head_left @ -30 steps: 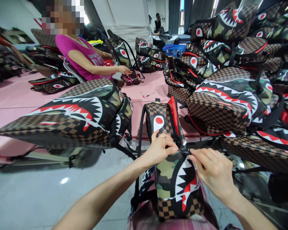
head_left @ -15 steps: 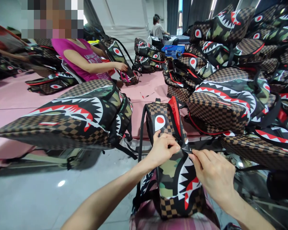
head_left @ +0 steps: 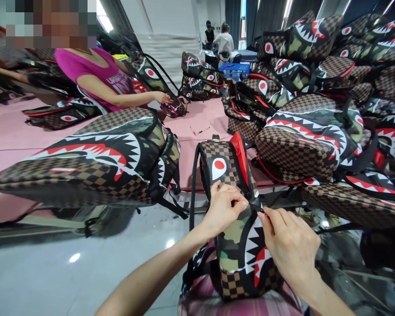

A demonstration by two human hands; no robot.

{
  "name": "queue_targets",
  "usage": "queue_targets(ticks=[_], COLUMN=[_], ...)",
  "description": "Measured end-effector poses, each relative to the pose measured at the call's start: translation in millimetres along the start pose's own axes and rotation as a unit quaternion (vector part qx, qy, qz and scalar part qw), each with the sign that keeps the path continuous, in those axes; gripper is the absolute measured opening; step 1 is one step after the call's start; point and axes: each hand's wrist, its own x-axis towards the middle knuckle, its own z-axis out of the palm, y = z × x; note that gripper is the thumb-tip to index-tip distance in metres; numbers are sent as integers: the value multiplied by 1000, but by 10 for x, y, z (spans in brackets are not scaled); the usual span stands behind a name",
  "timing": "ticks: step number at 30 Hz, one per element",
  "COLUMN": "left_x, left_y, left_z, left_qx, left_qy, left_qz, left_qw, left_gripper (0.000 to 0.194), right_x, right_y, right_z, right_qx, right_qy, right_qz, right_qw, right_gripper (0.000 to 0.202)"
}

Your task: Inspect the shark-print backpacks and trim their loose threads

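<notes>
A brown-and-black checked backpack [head_left: 232,252] with camouflage panels and a shark-mouth print leans from my lap up against the table edge. Its zip opening gapes at the upper right, showing red lining [head_left: 239,153]. My left hand [head_left: 226,206] rests on its side below the red-and-white eye, thumb and forefinger pinched at the seam by the opening. Opposite, my right hand [head_left: 291,237] pinches the dark edge of the same opening with thumb and forefinger. Whether a zip pull or a thread lies between the fingertips is too small to tell.
Another shark backpack [head_left: 95,153] lies on the pink table [head_left: 204,118] to the left. Piled backpacks [head_left: 303,136] crowd the right side. A pen [head_left: 202,131] lies mid-table. Across it, a person in a magenta shirt [head_left: 102,81] handles a bag. A blue basket [head_left: 233,70] stands farther back.
My view has shifted slightly to the right. Both hands keep their pinch on the backpack with only small movement. The co-worker's hand has moved slightly at their bag.
</notes>
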Motion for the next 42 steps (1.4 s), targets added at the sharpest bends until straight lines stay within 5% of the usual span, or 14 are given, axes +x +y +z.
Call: queue_targets(ticks=[7, 11, 13, 16, 18, 24, 27, 30, 34, 37, 40, 42], left_x=[-16, -17, -16, -8, 5, 29, -5, -59, -163, -248, -291, -269], left_y=[2, -1, -12, -33, -38, -36, -91, -166, -100, 130, 300, 205], left_z=[3, -17, -37, -56, -50, -41, -149, -280, -292, -210, -219, -303], left_qx=[-1, 2, -4, -9, -7, 12, 26, 71, 66, -7, -83, -123], left_qy=[6, 1, -8, -22, -28, -54, -66, -43, 24, 80, 94, 94], left_qz=[4, 1, 0, -7, -10, 0, 19, -1, -42, -16, 64, 115], left_qw=[1000, 1000, 1000, 1000, 1000, 998, 997, 997, 997, 997, 990, 981], left_gripper=[12, 11, 10, 11, 13, 13, 22, 30, 26, 26, 28, 31], right_x=[-19, -20, -23, -39, -46, 76, 127, -14, -530, -926, -1108, -1106], right_y=[-72, 7, 139, 359, 428, 233, 315, 609, 872, 844, 881, 1025], right_z=[-15, 56, 150, 338, 446, 482, 541, 851, 1608, 2012, 1966, 1769], right_qx=[-15, 90, 240, 481, 544, 514, 601, 667, 575, 561, 595, 621], right_qy=[3, -13, -59, -102, -91, -91, -88, -59, -145, -219, -241, -220], right_qz=[2, 52, 119, 237, 277, 140, 146, 285, 394, 435, 476, 506], right_qw=[1000, 995, 962, 838, 787, 841, 781, 686, 702, 670, 601, 557], right_gripper=[19, 19, 20, 27, 23, 20, 16, 32, 46, 52, 49, 52])
